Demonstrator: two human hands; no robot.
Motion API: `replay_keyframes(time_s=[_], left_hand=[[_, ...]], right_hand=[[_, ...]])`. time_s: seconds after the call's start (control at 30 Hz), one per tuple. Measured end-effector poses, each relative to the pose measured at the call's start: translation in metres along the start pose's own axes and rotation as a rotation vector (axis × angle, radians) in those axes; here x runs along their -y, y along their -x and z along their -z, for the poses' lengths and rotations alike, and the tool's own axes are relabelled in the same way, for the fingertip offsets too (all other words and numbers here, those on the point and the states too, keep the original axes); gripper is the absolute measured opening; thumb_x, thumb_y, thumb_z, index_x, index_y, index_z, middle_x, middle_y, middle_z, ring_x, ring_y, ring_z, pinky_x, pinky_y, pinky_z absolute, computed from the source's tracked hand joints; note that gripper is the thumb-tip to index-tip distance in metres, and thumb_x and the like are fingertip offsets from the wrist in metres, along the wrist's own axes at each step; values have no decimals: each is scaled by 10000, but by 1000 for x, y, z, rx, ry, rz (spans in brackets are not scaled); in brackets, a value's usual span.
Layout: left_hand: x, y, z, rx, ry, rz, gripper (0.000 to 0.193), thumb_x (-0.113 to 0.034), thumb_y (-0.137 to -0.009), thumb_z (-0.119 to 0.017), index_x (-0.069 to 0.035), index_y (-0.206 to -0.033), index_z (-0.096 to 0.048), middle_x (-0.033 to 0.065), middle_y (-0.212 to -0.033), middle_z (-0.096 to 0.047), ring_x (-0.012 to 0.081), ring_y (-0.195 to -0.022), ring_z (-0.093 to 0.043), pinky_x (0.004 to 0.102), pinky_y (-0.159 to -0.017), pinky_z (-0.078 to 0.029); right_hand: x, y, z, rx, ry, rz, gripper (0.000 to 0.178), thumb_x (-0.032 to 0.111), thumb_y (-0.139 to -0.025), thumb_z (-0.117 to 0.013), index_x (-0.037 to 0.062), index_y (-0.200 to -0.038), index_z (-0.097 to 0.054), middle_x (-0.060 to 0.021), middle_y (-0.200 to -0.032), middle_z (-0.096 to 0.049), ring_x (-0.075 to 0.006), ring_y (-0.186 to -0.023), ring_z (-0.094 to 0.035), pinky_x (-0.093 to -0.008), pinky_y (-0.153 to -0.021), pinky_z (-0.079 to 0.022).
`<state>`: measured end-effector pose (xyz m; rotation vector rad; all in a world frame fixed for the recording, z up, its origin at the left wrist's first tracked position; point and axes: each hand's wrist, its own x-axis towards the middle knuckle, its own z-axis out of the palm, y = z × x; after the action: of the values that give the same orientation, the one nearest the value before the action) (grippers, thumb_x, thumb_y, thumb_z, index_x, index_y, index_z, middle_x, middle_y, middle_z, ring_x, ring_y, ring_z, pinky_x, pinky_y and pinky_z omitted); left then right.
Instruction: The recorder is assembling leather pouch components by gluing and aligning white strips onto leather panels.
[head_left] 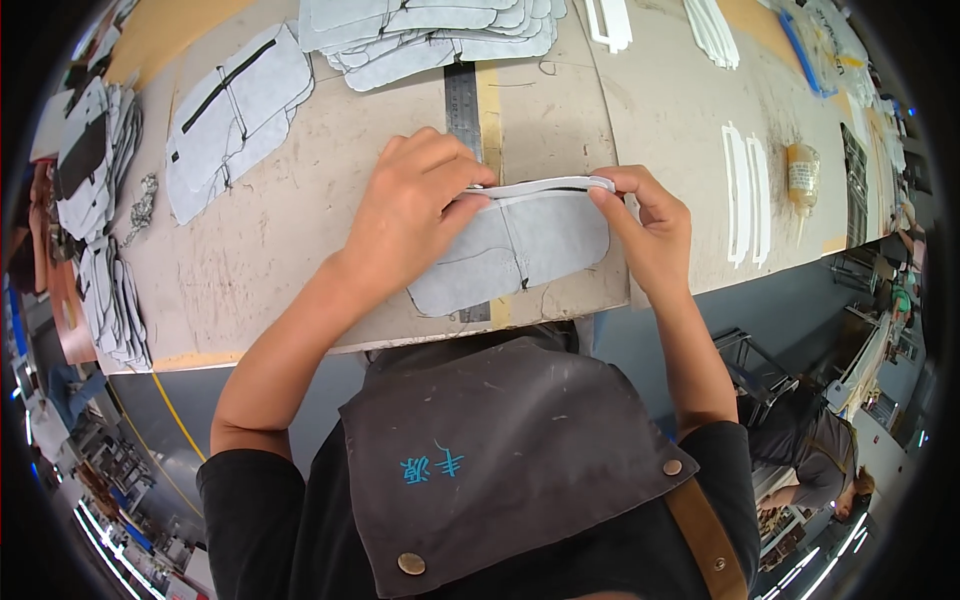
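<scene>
Between my hands is a pale grey fabric panel (560, 238) with rounded corners, dark stitching and a loose thread knot near its lower edge. Its far edge is folded up into a narrow strip, with a dark slit showing along it. My left hand (420, 200) pinches this folded edge at its left part, thumb and forefinger closed. At the right corner my right hand (648, 215) grips the same edge between thumb and fingers. The panel's near part rests on the table, over a metal ruler (462, 105) that is partly hidden.
A stack of similar grey panels (430, 40) lies at the far side of the worktable (380, 110). More panels (240, 120) lie at left. White strips (745, 195) and a yellowish glue bottle (802, 178) are at right. Another person (810, 450) works at lower right.
</scene>
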<state>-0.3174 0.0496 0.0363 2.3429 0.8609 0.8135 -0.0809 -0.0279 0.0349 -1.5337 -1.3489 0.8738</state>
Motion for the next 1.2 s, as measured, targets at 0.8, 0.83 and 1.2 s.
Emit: replay_keyframes(time_s=[0.8, 0.83, 1.2], left_hand=[[11, -27, 27, 530, 590, 504, 198, -199, -891, -659, -21, -805, -656, -69, -689, -524, 23, -640, -404, 209, -553, -321], [14, -28, 26, 545, 606, 511, 221, -234, -898, -654, -19, -849, -677, -51, -689, -548, 35, -643, -425, 212, -563, -338], [0, -51, 16, 511, 571, 367, 219, -221, -888, -646, -11, -930, -690, -32, -796, -628, 45, -709, -477, 227, -655, -405]], right_hand=[[43, 19, -7, -40, -374, -316, 294, 63, -881, -669, -26, -1159, -636, -13, -794, -677, -21, -713, -575, -176, -647, -450], [43, 19, -7, -42, -372, -313, 290, 63, -884, -666, -26, -1158, -635, -12, -792, -676, -20, -712, -573, -175, -645, -449], [38, 17, -14, -67, -376, -307, 282, 90, -919, -617, -31, -1174, -619, -79, -952, -702, -69, -840, -625, -199, -747, -483]])
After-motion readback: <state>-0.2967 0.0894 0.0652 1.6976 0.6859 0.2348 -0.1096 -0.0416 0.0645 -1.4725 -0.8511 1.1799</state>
